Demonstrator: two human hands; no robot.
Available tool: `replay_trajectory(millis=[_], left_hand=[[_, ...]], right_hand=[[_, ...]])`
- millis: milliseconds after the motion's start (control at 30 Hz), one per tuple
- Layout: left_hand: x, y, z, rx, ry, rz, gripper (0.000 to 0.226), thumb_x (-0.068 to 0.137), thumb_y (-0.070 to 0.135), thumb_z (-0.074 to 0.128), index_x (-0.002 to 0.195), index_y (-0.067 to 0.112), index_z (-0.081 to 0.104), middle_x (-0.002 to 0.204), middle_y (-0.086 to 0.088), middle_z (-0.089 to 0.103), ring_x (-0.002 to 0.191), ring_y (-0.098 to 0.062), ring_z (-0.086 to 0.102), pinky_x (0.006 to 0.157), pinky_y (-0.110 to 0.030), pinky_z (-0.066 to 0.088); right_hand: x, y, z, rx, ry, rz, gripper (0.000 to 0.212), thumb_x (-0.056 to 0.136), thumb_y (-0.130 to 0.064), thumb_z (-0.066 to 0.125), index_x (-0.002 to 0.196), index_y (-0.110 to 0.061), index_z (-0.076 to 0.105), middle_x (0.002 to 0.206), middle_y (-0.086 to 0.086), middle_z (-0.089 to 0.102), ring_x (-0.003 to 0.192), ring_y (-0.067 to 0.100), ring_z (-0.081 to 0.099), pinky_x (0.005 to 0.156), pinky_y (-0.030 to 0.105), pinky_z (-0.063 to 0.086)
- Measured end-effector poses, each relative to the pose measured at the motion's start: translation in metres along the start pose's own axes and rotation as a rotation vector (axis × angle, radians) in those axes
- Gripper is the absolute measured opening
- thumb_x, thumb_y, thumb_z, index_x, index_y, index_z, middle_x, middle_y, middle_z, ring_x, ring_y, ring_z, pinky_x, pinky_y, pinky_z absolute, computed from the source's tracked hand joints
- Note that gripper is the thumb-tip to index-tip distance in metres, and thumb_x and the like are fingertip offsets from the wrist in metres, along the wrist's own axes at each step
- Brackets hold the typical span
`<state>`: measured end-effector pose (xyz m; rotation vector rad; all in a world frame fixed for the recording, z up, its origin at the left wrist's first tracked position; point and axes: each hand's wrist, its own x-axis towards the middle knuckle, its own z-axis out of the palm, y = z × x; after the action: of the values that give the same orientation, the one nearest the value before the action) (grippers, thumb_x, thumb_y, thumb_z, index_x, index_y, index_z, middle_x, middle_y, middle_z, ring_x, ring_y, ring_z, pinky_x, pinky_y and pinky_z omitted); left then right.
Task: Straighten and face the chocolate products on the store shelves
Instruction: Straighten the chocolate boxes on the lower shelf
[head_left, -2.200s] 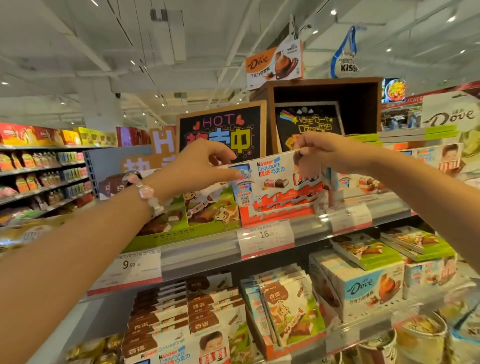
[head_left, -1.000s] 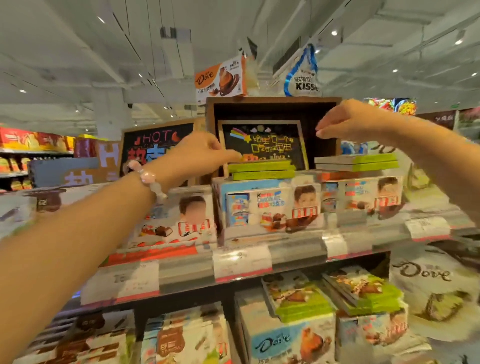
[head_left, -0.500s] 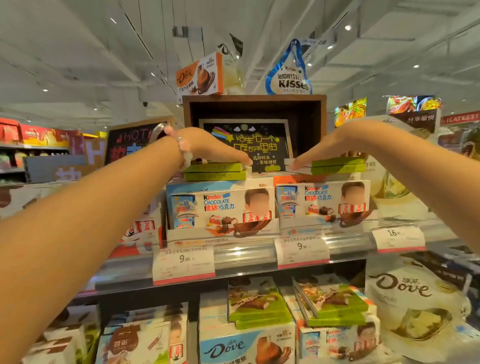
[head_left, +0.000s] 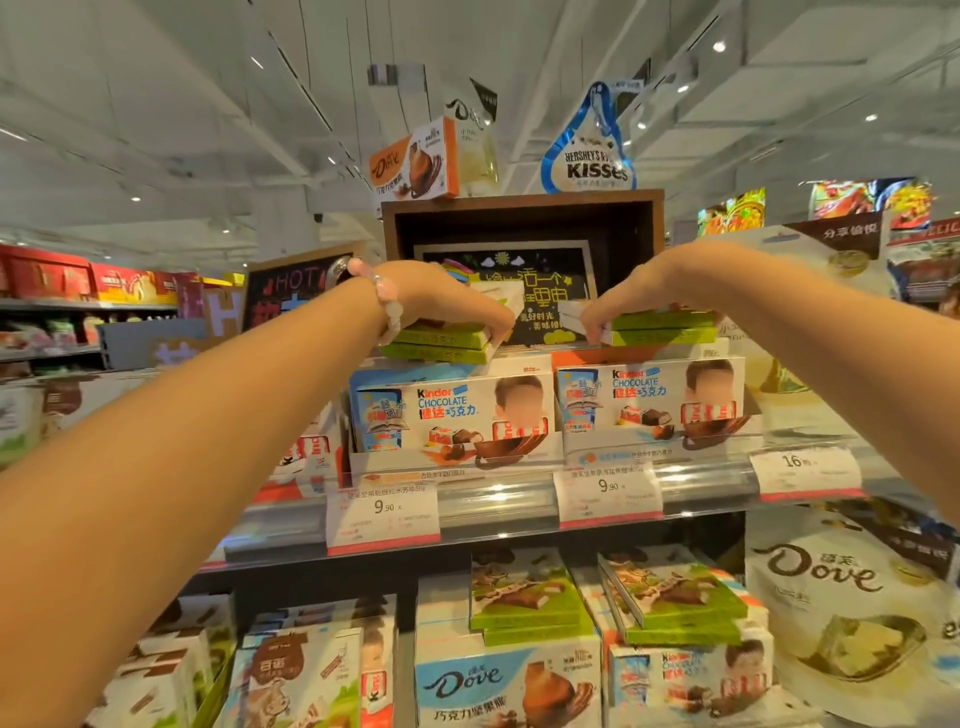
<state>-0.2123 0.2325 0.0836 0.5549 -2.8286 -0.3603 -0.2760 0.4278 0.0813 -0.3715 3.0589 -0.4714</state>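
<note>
Left hand (head_left: 447, 301) is gripping the left green stack (head_left: 441, 345), right hand (head_left: 644, 291) gripping the right green stack (head_left: 665, 327), both sitting atop Kinder boxes (head_left: 457, 410) lining the shelf's front edge (head_left: 498, 499); a chalkboard sign (head_left: 545, 291) is standing behind.

left arm: stretched forward and up, bracelet (head_left: 387, 304) at wrist
left hand (head_left: 441, 299): palm down, fingers curled
right hand (head_left: 641, 293): palm down, fingertips bent inward
</note>
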Motion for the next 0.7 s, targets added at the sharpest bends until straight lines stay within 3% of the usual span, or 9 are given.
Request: replay_trajectory(millis=[33,100,167,233,300,500,633,700], left_hand=[[-0.004,-0.002,-0.002,-0.004,0.011,0.039,0.126,0.031,0.068,0.066,0.141,0.026,0.023,0.126,-0.004,0.045,0.112,-0.026,0.05,0.094,-0.045,0.046],[-0.006,-0.011,-0.005,-0.049,0.051,0.061,0.124,0.033,0.066,0.066,0.143,0.029,0.02,0.139,-0.004,0.038,0.123,-0.03,0.042,0.099,-0.047,0.041],[-0.008,-0.023,-0.013,-0.184,0.114,0.084,0.114,0.041,0.061,0.07,0.14,0.028,0.026,0.129,-0.005,0.047,0.113,-0.025,0.05,0.086,-0.038,0.049],[-0.01,-0.037,-0.02,-0.288,0.173,0.114,0.096,0.054,0.057,0.072,0.136,0.027,0.032,0.102,0.002,0.053,0.089,-0.014,0.055,0.061,-0.026,0.046],[-0.017,-0.054,-0.029,-0.318,0.229,0.141,0.089,0.059,0.056,0.071,0.134,0.027,0.034,0.092,0.006,0.049,0.081,-0.011,0.052,0.056,-0.024,0.039],[-0.039,-0.109,-0.046,-0.406,0.262,0.127,0.086,0.042,0.057,0.071,0.117,0.026,0.04,0.097,0.0,0.063,0.08,-0.012,0.065,0.057,-0.024,0.048],[-0.051,-0.153,-0.054,-0.468,0.267,0.12,0.086,0.05,0.051,0.076,0.122,0.027,0.035,0.098,0.003,0.06,0.08,-0.01,0.065,0.053,-0.02,0.048],[-0.056,-0.176,-0.058,-0.486,0.296,0.12,0.069,0.059,0.047,0.077,0.114,0.029,0.039,0.095,0.005,0.057,0.074,-0.006,0.064,0.052,-0.02,0.047]], right_hand=[[-0.003,-0.001,-0.001,0.037,0.03,-0.011,0.048,0.076,-0.047,0.062,0.108,-0.016,0.043,0.098,0.009,0.048,0.079,0.025,0.046,0.06,0.031,0.036],[-0.001,-0.003,-0.005,0.116,0.136,-0.055,0.08,0.071,-0.049,0.067,0.135,-0.018,0.031,0.125,0.013,0.042,0.104,0.032,0.046,0.076,0.037,0.04],[-0.002,-0.011,-0.008,0.195,0.244,-0.126,0.103,0.063,-0.05,0.073,0.144,-0.019,0.017,0.143,0.015,0.03,0.122,0.035,0.036,0.08,0.042,0.036],[-0.005,-0.023,-0.008,0.276,0.264,-0.201,0.112,0.057,-0.05,0.075,0.146,-0.021,0.012,0.147,0.015,0.027,0.128,0.037,0.032,0.081,0.043,0.034],[-0.009,-0.037,-0.006,0.308,0.268,-0.286,0.118,0.051,-0.053,0.075,0.146,-0.024,0.012,0.147,0.014,0.028,0.128,0.036,0.033,0.085,0.042,0.035],[-0.026,-0.089,0.021,0.381,0.205,-0.492,0.119,0.051,-0.054,0.075,0.147,-0.027,0.01,0.14,0.01,0.038,0.115,0.029,0.045,0.084,0.035,0.04],[-0.036,-0.133,0.042,0.395,0.259,-0.592,0.112,0.057,-0.054,0.073,0.146,-0.022,0.013,0.129,0.009,0.046,0.109,0.027,0.05,0.093,0.042,0.046],[-0.041,-0.154,0.051,0.401,0.286,-0.623,0.106,0.059,-0.052,0.073,0.143,-0.019,0.019,0.126,0.008,0.047,0.109,0.027,0.049,0.094,0.043,0.045]])
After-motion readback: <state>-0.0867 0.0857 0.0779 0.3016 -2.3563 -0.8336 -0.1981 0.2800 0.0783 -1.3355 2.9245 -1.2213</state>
